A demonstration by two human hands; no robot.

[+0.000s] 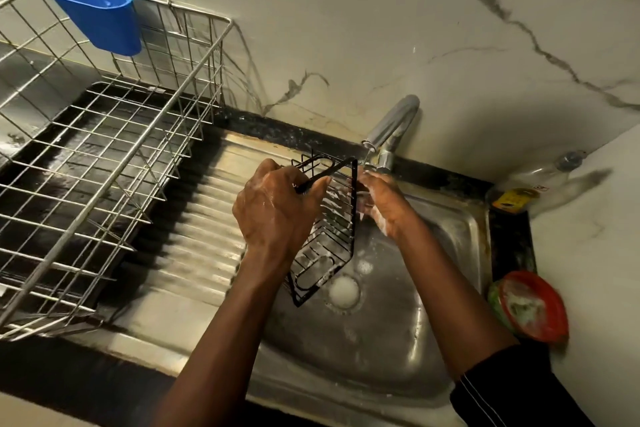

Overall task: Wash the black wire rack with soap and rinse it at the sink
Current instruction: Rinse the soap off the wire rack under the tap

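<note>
The black wire rack [332, 236] hangs tilted on edge above the steel sink [450, 229], streaked with white suds. My left hand [273, 208] grips its upper rim, fingers curled round the wire. Behind the rack's far side, just under the chrome tap [391, 128], is my soapy right hand [381, 201]; its fingers are partly hidden by the wires, and whether they hold the rack is unclear. A thin trickle falls from the spout. A blob of foam [343, 291] covers the drain.
A large silver wire dish rack [104, 156] with a blue cup holder [100, 15] stands on the left over the ribbed drainboard [204, 218]. A red-rimmed soap tub [530, 305] sits on the right counter, and a clear bottle [533, 180] lies in the corner.
</note>
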